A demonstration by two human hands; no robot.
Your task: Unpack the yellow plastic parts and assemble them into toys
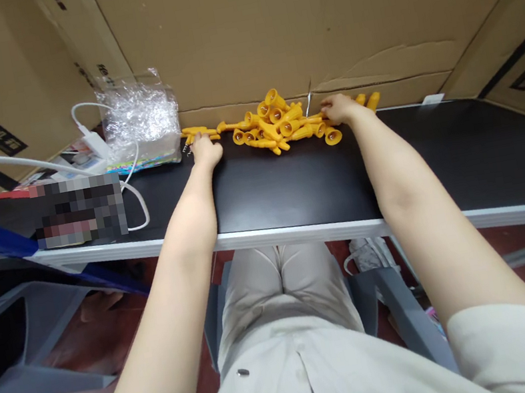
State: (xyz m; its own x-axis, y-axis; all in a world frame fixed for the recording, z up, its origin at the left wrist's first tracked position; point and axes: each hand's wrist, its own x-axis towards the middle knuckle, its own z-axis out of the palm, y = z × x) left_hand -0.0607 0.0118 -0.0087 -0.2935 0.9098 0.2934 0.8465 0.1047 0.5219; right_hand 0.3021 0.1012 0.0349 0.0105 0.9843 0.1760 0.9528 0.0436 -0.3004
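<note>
Along the back of the black tabletop lies a loose pile of small yellow plastic toy hands (271,128), many with hollow cup-shaped ends facing me. At the pile's left end my left hand (206,152) rests with thumb apart from the fingers, touching a yellow toy hand (199,130) there. My right hand (339,108) is at the right end, its fingers curled down against a yellow piece; the fingertips are partly hidden. Just beyond my right wrist, more yellow toy fingers (371,100) stick out.
Cardboard walls (233,32) close off the back and sides. On the left stand a clear plastic bag (140,120), a white plug (95,144) with white cables, and a blurred-out item (79,212). A pale metal edge (299,234) runs along the table front.
</note>
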